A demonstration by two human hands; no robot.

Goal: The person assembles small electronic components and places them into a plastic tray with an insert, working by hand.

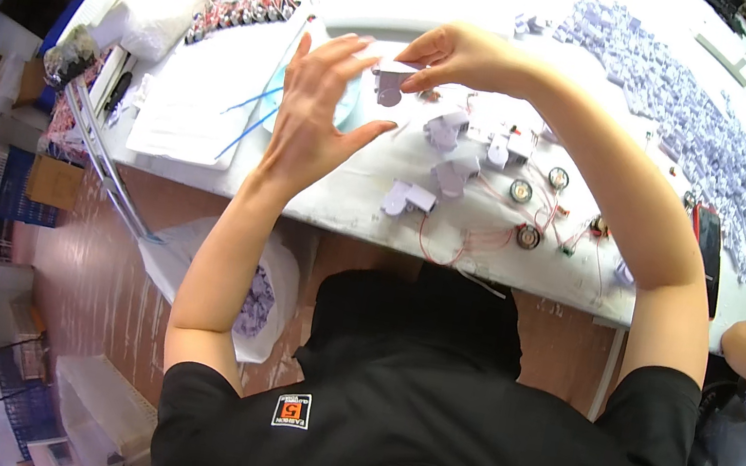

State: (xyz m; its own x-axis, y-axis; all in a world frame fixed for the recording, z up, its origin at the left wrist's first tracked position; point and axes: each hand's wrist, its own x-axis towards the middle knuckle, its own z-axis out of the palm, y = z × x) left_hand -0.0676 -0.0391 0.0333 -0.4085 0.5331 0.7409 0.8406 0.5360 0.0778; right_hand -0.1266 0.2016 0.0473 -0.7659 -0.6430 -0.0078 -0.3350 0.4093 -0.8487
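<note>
**Grey case (389, 88) could slip from a light pinch**

A reddish-brown floor (90, 270) runs under the white tabletop (354, 198), with blue crates (6, 186) stacked at the room's left. A heap of small grey parts (696, 129) spreads over the tabletop's right side. The left grip (315, 110) is spread, just beside the case; whether it touches is unclear. The right grip (461, 58) pinches the case between thumb and fingers, above the tabletop. If that pinch loosens, the case may drop among similar loose cases (455, 176) and round wired parts (521, 191); the thin wires (485, 244) could snag.
</note>
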